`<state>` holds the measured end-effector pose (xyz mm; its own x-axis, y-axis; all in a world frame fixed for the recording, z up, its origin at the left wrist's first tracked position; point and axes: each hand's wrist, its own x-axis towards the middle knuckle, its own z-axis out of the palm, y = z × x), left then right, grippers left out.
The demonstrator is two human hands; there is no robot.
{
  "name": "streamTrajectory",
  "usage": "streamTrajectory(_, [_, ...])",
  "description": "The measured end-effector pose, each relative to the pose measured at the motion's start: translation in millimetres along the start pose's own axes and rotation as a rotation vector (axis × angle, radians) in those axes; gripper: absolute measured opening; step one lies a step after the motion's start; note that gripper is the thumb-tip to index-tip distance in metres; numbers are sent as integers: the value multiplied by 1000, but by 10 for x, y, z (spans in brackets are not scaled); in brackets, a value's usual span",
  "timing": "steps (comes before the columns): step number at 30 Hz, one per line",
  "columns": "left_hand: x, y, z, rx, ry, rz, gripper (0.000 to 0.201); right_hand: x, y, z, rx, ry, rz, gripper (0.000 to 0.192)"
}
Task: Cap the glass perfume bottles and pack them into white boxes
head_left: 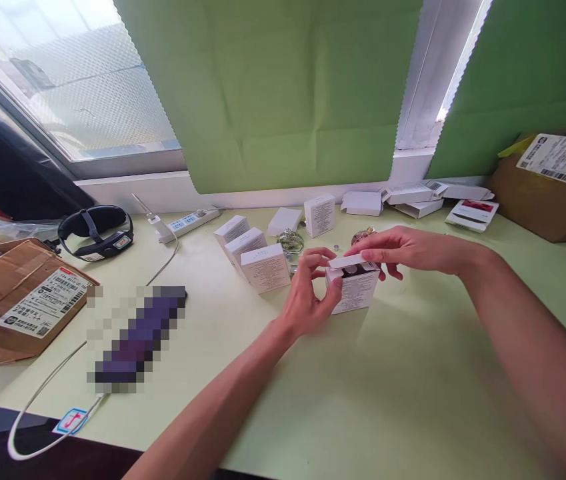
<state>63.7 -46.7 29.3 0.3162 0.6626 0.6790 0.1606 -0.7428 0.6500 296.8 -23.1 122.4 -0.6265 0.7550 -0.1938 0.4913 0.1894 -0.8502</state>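
A small white carton with printed text [355, 295] stands upright on the table, its top partly open over a dark inside with pale round shapes. My left hand [310, 293] grips its left side, thumb on the front face and fingers behind. With my right hand [387, 252] I hold the lid flap [347, 261] at its right end, thumb on top. Some of the right fingers hang down behind the carton's right corner. Left of it, similar white boxes [265, 268] stand in a slanting row. Behind my left hand lies a shiny metal and glass item [291, 242]; its kind is unclear.
Flat white cartons [413, 193] and a red-and-white box [473, 215] lie along the back. Brown parcels [553, 193] flank the table. At left are a black head strap device [95, 233], a power strip [187, 223] and a pixelated phone [140, 340] on a white cable [37, 393].
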Motion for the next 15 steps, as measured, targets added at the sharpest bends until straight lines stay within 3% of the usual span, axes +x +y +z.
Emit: streamTrajectory(15, [19,33,-60,139,-104,31,24,-48,-91,7,-171,0,61,54])
